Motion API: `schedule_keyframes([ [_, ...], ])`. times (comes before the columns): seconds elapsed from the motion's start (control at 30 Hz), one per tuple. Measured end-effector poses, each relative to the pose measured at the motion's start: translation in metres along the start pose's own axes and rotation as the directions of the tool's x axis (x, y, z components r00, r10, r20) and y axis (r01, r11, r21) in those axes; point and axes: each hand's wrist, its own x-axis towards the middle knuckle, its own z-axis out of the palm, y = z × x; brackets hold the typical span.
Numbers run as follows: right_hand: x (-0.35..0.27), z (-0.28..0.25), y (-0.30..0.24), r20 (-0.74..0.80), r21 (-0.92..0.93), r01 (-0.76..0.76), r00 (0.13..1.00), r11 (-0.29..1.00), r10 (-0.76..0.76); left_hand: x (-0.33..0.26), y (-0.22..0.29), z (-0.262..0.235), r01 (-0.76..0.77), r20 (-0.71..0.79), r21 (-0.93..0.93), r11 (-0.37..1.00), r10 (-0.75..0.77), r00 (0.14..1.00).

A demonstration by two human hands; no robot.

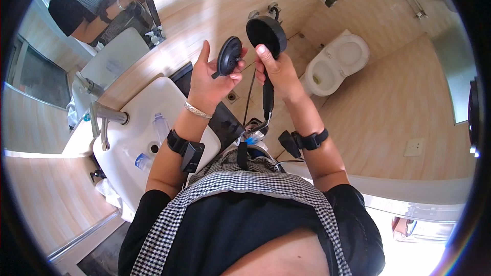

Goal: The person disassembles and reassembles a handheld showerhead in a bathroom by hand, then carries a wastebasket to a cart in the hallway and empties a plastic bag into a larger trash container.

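A black hand-held shower head is held up in front of me, its round head at the top and its handle pointing down. My right hand wraps around the upper handle, with the thumb lying against the rim of the head. A hose runs down from the handle's lower end. Just left of it, a round black disc, like the shower head's face plate, rests in my left hand. The fingers hold it from behind and the thumb sticks up apart. The disc and the shower head do not touch.
A white sink with a metal faucet stands at left, with a clear bottle and another clear container in its basin. Beyond my right hand is a white toilet with its lid up. A mirror hangs at upper left.
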Motion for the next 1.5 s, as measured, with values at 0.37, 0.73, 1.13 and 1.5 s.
schedule_keyframes([
  [0.37,-0.011,0.021,-0.004,-0.136,-0.505,0.050,0.981,0.862,-0.137,0.014,-0.007,0.002,-0.075,0.079,0.235,0.969,0.058,0.995],
  [0.73,-0.013,0.033,-0.003,-0.130,-0.655,0.053,0.975,0.753,-0.181,0.016,-0.002,-0.002,-0.120,-0.015,0.505,0.855,0.148,0.989],
  [1.13,-0.029,0.029,0.027,0.017,-0.247,0.221,0.975,0.944,-0.224,0.024,0.003,0.027,-0.277,-0.168,0.311,0.909,0.339,0.926],
  [1.5,-0.041,0.059,0.030,-0.097,-0.165,0.317,0.937,0.934,-0.335,0.027,-0.016,0.027,-0.366,0.006,0.471,0.803,0.412,0.911],
])
